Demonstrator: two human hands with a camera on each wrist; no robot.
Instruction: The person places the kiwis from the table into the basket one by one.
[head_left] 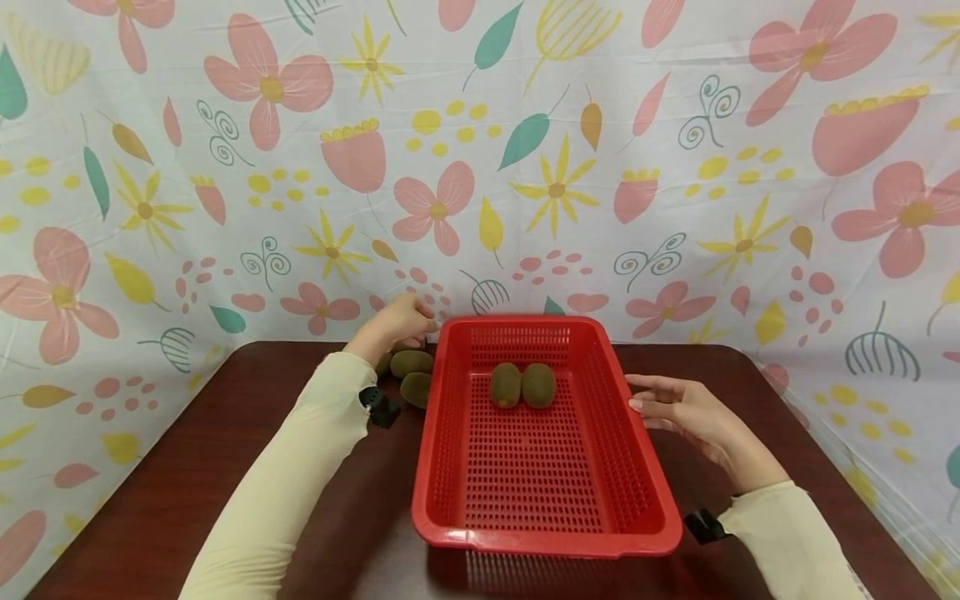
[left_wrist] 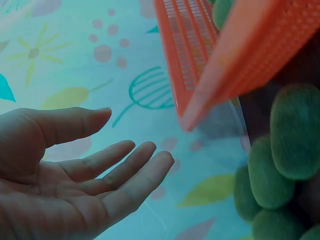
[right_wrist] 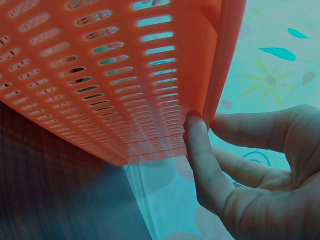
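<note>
Two brown kiwis [head_left: 506,386] lie side by side in the far half of a red plastic basket [head_left: 525,543]. My right hand [head_left: 693,417] is at the basket's right side. In the right wrist view, its thumb and index finger [right_wrist: 200,150] pinch the basket's rim [right_wrist: 225,60]. My left hand [head_left: 397,323] hovers over several kiwis [head_left: 411,364] on the table, just left of the basket's far corner. Seen from the left wrist, its fingers [left_wrist: 135,185] are extended and apart from the thumb, holding nothing.
A dark brown table [head_left: 352,533] bears the basket and the loose kiwis. Directly behind its far edge hangs a white flower-patterned cloth [head_left: 480,250], which also runs along both sides. A small black camera [head_left: 381,407] sits on the left wrist, another [head_left: 705,527] on the right.
</note>
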